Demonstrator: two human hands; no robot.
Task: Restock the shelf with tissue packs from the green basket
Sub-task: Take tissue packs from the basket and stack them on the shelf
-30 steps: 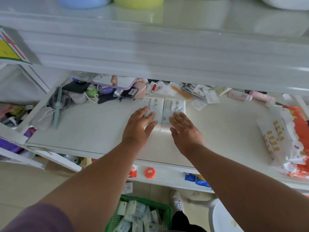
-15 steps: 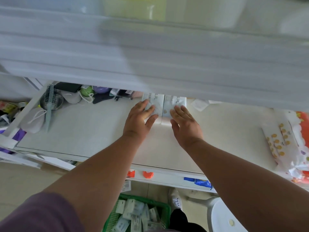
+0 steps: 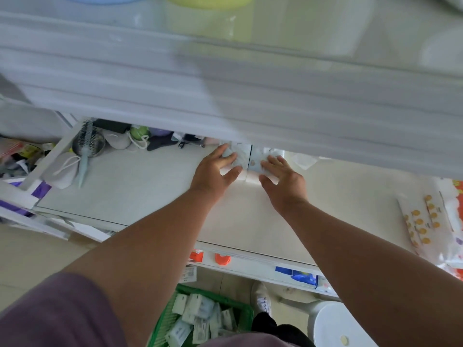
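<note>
Mid-frame, both hands lie with spread, nearly straight fingers on two tissue packs that sit side by side on the white shelf (image 3: 140,186): the left hand (image 3: 215,171) on the left pack (image 3: 239,152), the right hand (image 3: 283,179) on the right pack (image 3: 258,161). The upper shelf's edge hides the packs' far ends. The green basket (image 3: 240,309), holding more packs, stands at bottom centre on the floor.

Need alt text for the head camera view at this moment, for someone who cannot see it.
Both hands, left hand and right hand, press flat on two tissue packs lying side by side deep on a white shelf. Below, a green basket on the floor holds more packs.
</note>
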